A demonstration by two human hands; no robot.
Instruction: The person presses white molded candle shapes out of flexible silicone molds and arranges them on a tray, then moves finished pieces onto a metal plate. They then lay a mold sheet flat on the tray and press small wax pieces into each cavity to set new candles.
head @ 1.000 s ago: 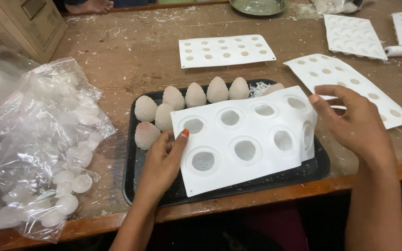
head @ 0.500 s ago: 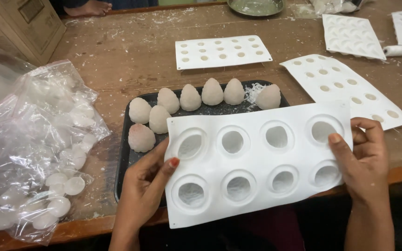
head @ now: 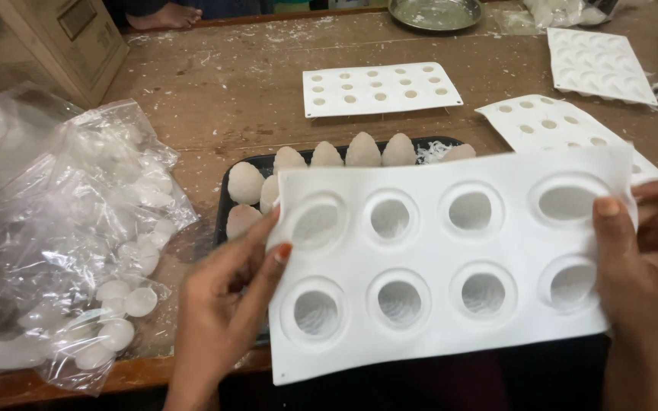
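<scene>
A white silicone mould sheet (head: 436, 259) with several round empty cavities is held up flat over the table's front edge. My left hand (head: 226, 304) grips its left edge, thumb on top. My right hand (head: 645, 259) grips its right edge. Behind the sheet lies a black tray (head: 226, 205) with several white cone-shaped pieces (head: 363, 150) lined up along its far and left sides; most of the tray is hidden by the sheet.
A clear plastic bag (head: 78, 243) of white round pieces lies at the left. Three more white mould sheets (head: 378, 87) (head: 599, 65) (head: 550, 125) rest farther back, with a metal dish (head: 436, 11) and a cardboard box (head: 62, 38) at the far edge. White crumbs dust the wooden table.
Both hands lifted the mould sheet off the tray and brought it toward me, level and closer to the camera. The cones on the tray stayed put.
</scene>
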